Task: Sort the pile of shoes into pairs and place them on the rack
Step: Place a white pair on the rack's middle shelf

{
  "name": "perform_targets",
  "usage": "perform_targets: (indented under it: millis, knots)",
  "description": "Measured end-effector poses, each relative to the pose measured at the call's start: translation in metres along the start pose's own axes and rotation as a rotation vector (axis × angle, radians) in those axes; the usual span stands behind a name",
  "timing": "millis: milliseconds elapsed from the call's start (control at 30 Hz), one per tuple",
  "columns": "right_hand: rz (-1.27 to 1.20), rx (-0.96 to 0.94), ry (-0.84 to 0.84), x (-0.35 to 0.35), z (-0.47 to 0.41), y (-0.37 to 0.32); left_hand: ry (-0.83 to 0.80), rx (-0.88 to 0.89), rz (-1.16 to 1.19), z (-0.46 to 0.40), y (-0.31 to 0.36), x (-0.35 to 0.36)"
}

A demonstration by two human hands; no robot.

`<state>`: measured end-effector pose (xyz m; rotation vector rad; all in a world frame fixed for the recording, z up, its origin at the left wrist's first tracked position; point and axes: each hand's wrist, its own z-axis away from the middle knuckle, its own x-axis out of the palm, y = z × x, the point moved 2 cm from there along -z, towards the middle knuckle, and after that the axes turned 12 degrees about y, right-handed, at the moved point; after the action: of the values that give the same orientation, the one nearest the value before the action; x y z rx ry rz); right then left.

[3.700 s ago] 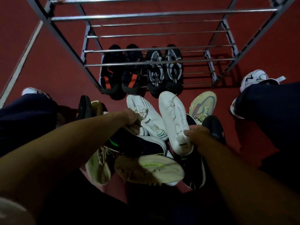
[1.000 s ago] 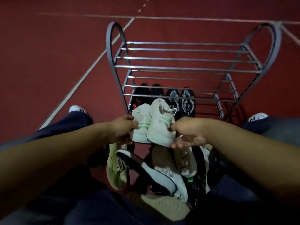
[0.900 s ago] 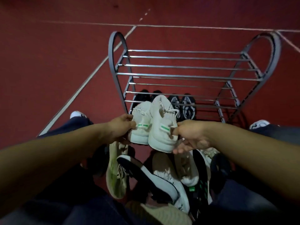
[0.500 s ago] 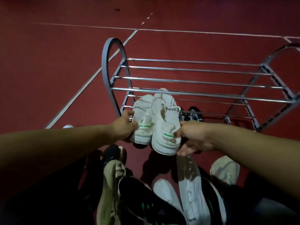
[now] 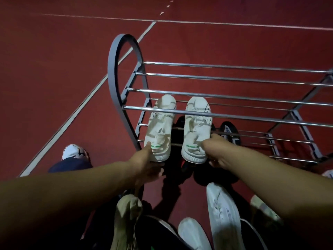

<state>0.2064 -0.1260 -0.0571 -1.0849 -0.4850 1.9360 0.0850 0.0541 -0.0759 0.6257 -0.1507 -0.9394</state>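
perhaps a sports court: red line-marked floor (image 5: pixel 54 78)

Dim light, no windows or walls in frame. Dark red floor (image 5: pixel 54 73) fills the shot. White painted line (image 5: pixel 86 98) runs diagonally from lower left to top centre and meets a second white line (image 5: pixel 234 24) crossing the upper frame. Short white dashes (image 5: pixel 164 9) at the top edge.
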Motion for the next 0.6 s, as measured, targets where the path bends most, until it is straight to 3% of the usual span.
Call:
perform_targets:
  millis: [233, 367, 600]
  knots:
    - [-0.152, -0.067, 0.050, 0.015, 0.004, -0.005, 0.037, 0.102, 0.193, -0.007, 0.015, -0.003]
    - [-0.206, -0.102, 0.004, 0.037, 0.005, -0.022, 0.014, 0.087, 0.126, -0.012, 0.025, -0.013]
    - [-0.095, -0.164, -0.045, 0.039, 0.008, -0.027, 0.033, 0.047, -0.011, -0.015, 0.029, -0.013]
